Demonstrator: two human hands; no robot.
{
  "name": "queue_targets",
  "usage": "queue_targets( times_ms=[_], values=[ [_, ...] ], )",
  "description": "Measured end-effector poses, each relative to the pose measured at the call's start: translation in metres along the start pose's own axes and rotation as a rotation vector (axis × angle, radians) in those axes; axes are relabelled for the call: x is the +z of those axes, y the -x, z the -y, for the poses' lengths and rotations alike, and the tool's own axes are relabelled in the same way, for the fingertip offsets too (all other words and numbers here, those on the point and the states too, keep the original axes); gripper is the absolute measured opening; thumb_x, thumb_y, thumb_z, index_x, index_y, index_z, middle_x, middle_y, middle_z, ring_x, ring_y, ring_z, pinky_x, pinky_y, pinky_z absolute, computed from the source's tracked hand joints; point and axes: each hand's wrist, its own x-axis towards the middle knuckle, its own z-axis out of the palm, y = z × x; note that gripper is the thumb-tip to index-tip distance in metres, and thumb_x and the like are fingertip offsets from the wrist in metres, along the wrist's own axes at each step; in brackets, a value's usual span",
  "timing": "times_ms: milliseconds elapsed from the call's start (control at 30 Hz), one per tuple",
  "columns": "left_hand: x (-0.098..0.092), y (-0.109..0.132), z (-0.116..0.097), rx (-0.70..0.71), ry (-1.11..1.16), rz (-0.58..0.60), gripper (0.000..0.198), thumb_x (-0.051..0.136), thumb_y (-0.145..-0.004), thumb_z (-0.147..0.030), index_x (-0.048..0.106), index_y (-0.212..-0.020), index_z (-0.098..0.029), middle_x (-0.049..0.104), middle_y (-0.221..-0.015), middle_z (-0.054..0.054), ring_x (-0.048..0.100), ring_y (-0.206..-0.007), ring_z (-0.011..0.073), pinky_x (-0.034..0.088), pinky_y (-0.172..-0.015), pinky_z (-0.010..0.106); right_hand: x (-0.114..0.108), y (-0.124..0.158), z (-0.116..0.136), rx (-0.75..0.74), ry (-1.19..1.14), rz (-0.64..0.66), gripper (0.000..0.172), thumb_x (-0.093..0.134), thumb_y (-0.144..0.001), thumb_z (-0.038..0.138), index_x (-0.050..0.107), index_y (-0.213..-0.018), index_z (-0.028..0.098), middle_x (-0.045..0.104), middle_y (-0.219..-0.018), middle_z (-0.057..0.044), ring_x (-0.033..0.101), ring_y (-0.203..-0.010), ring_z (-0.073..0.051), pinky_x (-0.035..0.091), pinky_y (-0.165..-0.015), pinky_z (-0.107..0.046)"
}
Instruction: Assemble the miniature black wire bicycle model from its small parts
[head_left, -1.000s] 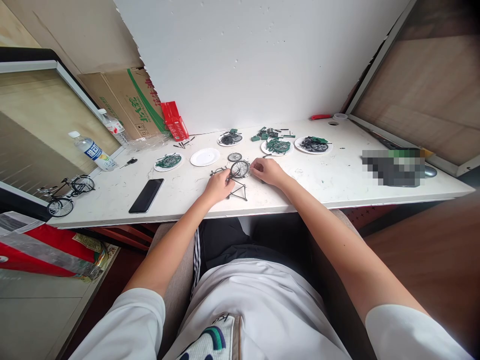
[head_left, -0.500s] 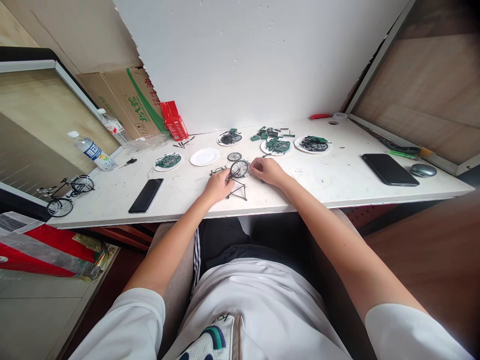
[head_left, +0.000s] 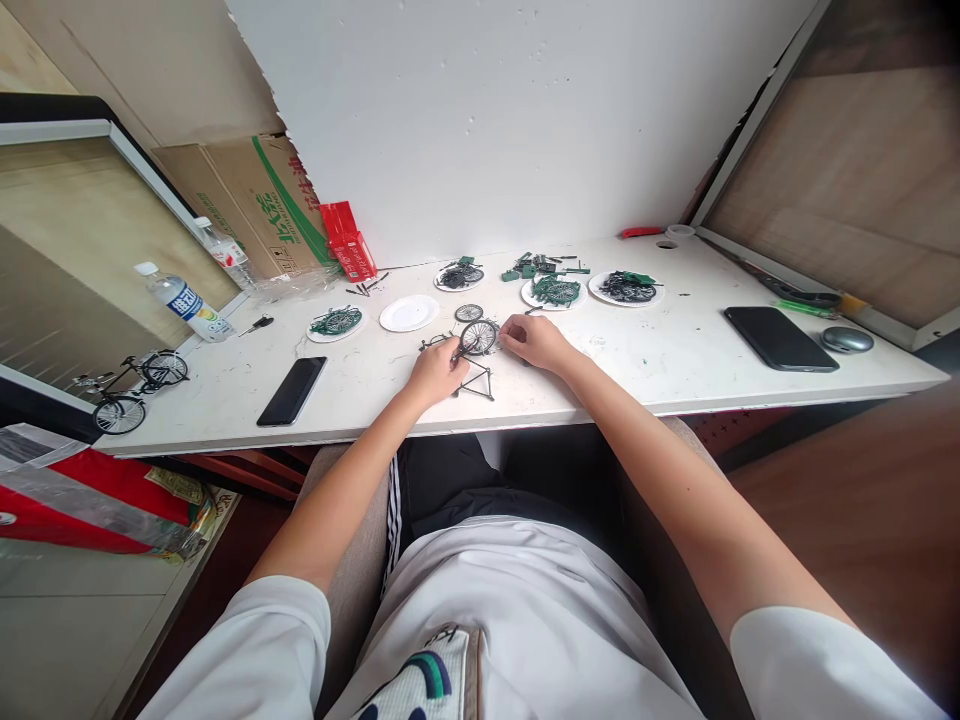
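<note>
My left hand is closed in a pinch at the left edge of a black spoked model bicycle wheel, which it holds just above the table. My right hand has its fingertips pressed together close to the wheel's right side; whatever they hold is too small to make out. A thin dark model bicycle frame lies below the wheel, partly behind my left hand. Beyond it a second spoked wheel lies flat. Thin dark parts show beside my left fingers.
Paper plates of black and green parts stand along the back, with loose green pieces behind them and a bare white plate. A finished model bicycle, a phone and a bottle are left; another phone and a mouse right.
</note>
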Motion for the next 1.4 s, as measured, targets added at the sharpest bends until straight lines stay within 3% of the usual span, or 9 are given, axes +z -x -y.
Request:
queue_targets(
  times_ms=[533,1400],
  values=[
    [-0.0027,0.0005,-0.0051,-0.03,-0.014,0.015,0.02,0.061,-0.094,-0.016,0.048,-0.082,-0.024,0.058,-0.076,0.003,0.051,-0.068,0.0206,0.034,-0.067,0.033,-0.0012,0.0009,0.0021,0.013,0.008,0.003,0.017,0.067,-0.099,0.031,0.077,-0.105,0.019,0.082,-0.093,-0.009,0.068,-0.081,-0.022,0.045,-0.072,-0.031],
    [-0.0031,0.0008,-0.0042,-0.016,0.003,0.014,0.016,0.058,-0.095,-0.018,0.049,-0.083,-0.024,0.055,-0.074,0.002,0.048,-0.066,0.0197,0.032,-0.065,0.032,-0.0009,-0.0001,0.0005,0.012,-0.009,0.01,0.014,0.068,-0.099,0.029,0.076,-0.105,0.019,0.082,-0.092,-0.008,0.068,-0.081,-0.021,0.043,-0.072,-0.03]
  ],
)
